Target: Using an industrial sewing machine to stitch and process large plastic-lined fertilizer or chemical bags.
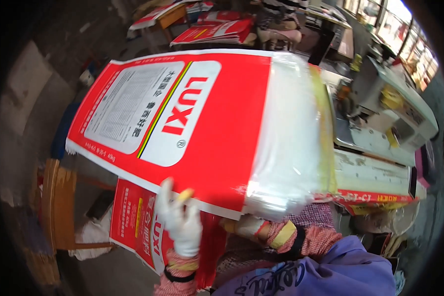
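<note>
A stack of red and white woven sacks [232, 113] lies across in front of me, with clear plastic liners [286, 133] sticking out at the right end. My left hand [181, 222], in a white glove with a yellow finger cover, is at the near edge of the top sack. Its fingers are stretched out and apart, touching or just over that edge. My right hand [246, 227], also gloved, sits below the near corner where sack and liner meet. The liner and sack hide its fingertips, so its grip does not show.
A sewing machine [380, 108] stands to the right on a white worktable [370, 170]. A wooden stool [59, 207] is at the left, with another red sack [138, 222] hanging low beside it. More sacks [214, 32] lie piled at the back, near another seated person [278, 29].
</note>
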`<action>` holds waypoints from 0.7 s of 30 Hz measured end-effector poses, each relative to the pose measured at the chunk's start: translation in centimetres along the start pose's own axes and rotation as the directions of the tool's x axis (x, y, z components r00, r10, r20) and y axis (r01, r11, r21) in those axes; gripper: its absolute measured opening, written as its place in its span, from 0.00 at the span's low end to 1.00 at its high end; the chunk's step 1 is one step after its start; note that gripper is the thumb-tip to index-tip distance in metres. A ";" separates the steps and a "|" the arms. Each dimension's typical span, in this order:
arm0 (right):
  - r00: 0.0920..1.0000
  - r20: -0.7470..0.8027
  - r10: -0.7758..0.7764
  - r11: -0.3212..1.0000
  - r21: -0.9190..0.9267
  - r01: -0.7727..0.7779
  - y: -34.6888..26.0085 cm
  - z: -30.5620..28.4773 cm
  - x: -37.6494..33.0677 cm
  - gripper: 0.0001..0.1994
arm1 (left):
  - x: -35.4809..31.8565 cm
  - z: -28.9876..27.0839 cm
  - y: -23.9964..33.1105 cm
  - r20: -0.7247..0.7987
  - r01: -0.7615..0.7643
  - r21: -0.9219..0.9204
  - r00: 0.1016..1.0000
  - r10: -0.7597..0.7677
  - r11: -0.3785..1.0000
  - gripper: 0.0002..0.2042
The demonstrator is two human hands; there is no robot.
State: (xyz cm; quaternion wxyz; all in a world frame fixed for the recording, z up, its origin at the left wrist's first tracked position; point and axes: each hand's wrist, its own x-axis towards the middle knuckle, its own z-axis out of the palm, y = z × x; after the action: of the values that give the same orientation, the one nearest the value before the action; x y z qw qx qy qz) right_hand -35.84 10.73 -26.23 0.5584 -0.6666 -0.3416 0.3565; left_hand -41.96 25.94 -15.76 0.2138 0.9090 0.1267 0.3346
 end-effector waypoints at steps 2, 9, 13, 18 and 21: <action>0.987 0.141 0.082 0.957 -0.286 -0.039 1.3 -0.1 -2.3 0.12 | 2.9 3.0 5.9 0.196 -0.228 -0.080 0.951 0.239 0.970 0.18; 0.944 0.287 0.165 0.914 -0.405 -0.037 -10.0 -5.8 -7.5 0.11 | 6.0 11.2 9.3 0.326 -0.307 -0.083 0.891 0.317 0.948 0.13; 0.748 -0.661 0.060 0.996 -0.014 -0.093 -11.9 -11.1 -7.6 0.08 | 7.0 11.2 8.6 0.513 0.320 -0.508 0.858 -0.018 0.800 0.07; 0.776 -0.628 -0.054 0.940 -0.293 -0.172 -12.1 -14.8 -2.2 0.13 | 7.5 10.1 8.5 0.592 0.493 -0.651 0.806 -0.021 0.577 0.12; 0.829 -0.533 0.169 0.857 -0.337 -0.391 -13.0 -15.7 -1.3 0.14 | 8.0 8.7 8.9 0.561 0.498 -0.676 0.826 -0.060 0.543 0.12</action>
State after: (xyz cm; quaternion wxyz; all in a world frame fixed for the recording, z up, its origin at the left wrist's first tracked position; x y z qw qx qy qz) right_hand -23.82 3.59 -11.38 0.4038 -0.8847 -0.1565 0.1727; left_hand -29.44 18.46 -13.03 0.6744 0.7318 0.0547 0.0816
